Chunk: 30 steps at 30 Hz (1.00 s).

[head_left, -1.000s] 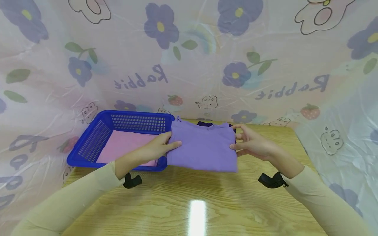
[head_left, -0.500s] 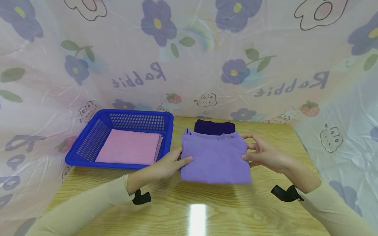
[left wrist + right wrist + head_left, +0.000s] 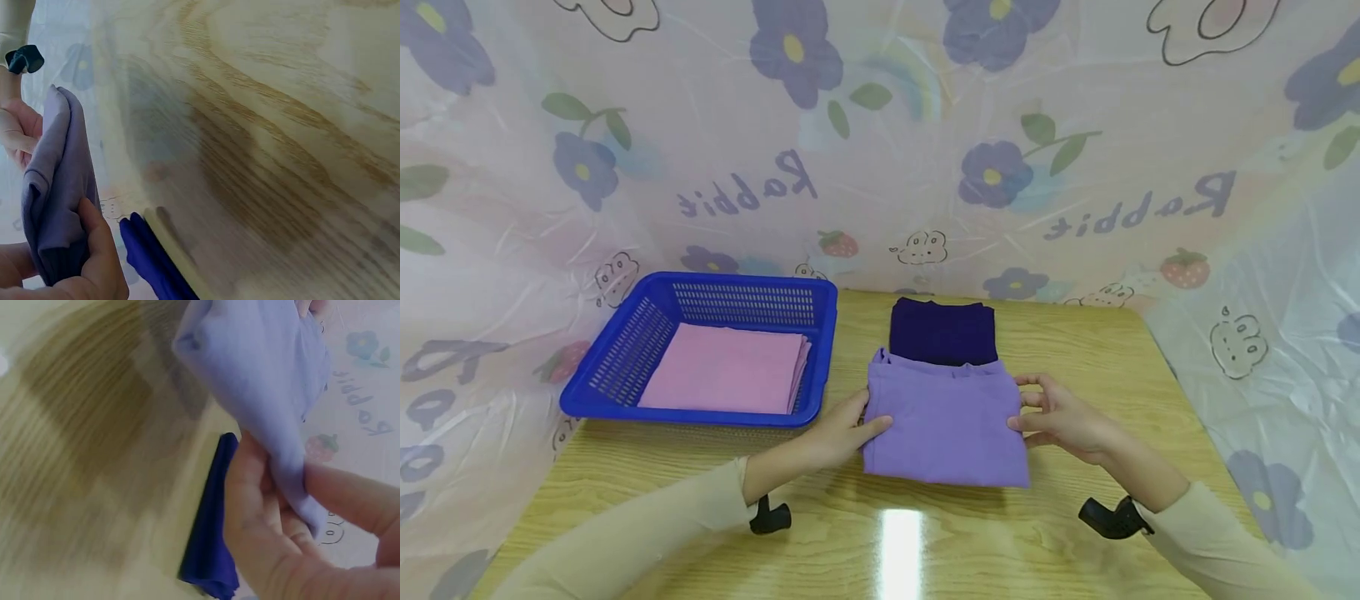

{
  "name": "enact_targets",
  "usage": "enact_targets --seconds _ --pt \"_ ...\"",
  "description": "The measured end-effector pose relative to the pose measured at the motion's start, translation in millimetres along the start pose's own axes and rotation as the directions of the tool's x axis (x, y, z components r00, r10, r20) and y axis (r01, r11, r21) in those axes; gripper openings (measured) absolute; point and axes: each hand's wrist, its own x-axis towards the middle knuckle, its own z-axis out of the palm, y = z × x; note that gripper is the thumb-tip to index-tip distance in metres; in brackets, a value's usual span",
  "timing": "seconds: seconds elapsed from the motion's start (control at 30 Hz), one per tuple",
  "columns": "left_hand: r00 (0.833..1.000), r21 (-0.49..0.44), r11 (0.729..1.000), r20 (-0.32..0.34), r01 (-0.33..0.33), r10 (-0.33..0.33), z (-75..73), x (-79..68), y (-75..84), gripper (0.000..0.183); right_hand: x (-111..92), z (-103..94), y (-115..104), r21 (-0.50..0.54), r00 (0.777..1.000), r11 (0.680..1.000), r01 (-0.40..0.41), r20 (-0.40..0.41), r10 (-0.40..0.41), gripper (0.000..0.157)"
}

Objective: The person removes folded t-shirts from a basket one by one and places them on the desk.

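A folded lilac cotton garment [image 3: 946,421] sits between both hands over the wooden tabletop [image 3: 880,542]; the left hand [image 3: 842,429] pinches its left edge, the right hand [image 3: 1063,421] pinches its right edge, thumbs on top

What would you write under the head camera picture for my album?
Two hands, left and right, hold a folded purple shirt over the table, beside a blue basket.
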Motion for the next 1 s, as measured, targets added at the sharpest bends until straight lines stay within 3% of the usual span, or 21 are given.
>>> enact_targets --seconds 0.17,0.37,0.6,1.0 --pt "1.000 0.014 1.000 -0.005 -0.016 0.016 3.5 4.7 -9.9 0.046 3.4 0.4 11.2 0.033 0.999 0.999 -0.024 -0.020 0.025 0.075" --pt "1.000 0.034 0.999 0.006 0.014 -0.014 9.1 10.8 -22.9 0.048 6.9 2.4 28.3 0.073 0.997 0.996 -0.056 -0.046 0.060 0.071" --pt "0.999 0.020 1.000 0.038 0.011 -0.011 12.9 13.4 -34.8 0.055 8.5 2.8 43.1 0.116 0.999 0.993 -0.036 -0.021 0.039 0.064" --pt "0.986 -0.075 0.987 0.099 0.142 -0.134 19.7 16.5 -43.6 0.052 10.7 6.8 53.2 0.086 0.993 0.994 -0.071 -0.085 0.078 0.053"
